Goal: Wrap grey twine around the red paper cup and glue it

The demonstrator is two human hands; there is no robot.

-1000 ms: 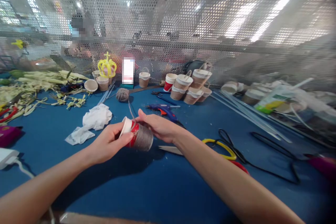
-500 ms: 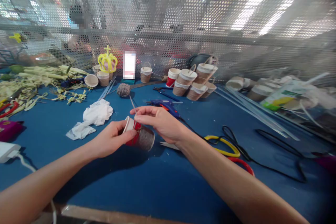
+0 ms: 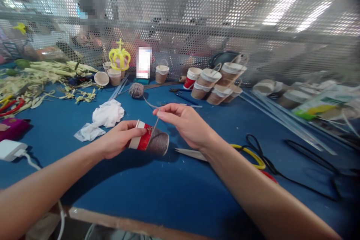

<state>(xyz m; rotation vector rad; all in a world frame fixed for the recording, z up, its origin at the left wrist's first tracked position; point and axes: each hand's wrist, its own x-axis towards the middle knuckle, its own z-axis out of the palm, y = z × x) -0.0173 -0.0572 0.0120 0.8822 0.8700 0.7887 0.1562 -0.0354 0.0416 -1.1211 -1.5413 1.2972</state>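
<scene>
My left hand (image 3: 119,139) grips a red and white paper cup (image 3: 144,141) by its rim end, tilted on its side above the table. Grey-brown yarn (image 3: 159,143) is wound round the cup's base half. Thumb and fingertips of my right hand (image 3: 187,122) pinch the strand just above the cup, holding it taut. From there the strand runs back to a yarn ball (image 3: 136,90) on the table. Under my right wrist lie scissors (image 3: 194,153) with yellow and red handles, partly hidden by the arm. A glue gun behind my right hand is mostly covered.
Yarn-wrapped cups (image 3: 206,78) stand stacked at the back right, beside clear glue sticks (image 3: 289,123). Crumpled white tissue (image 3: 108,113) lies left of the cup. Dried plant strips (image 3: 56,68) pile up far left. A black cord (image 3: 303,185) loops at right; a perforated metal screen (image 3: 174,15) closes off the back.
My right hand has moved up and right, drawing the strand away from the cup. The cup has turned, showing more of its red side. The whole view has shifted slightly.
</scene>
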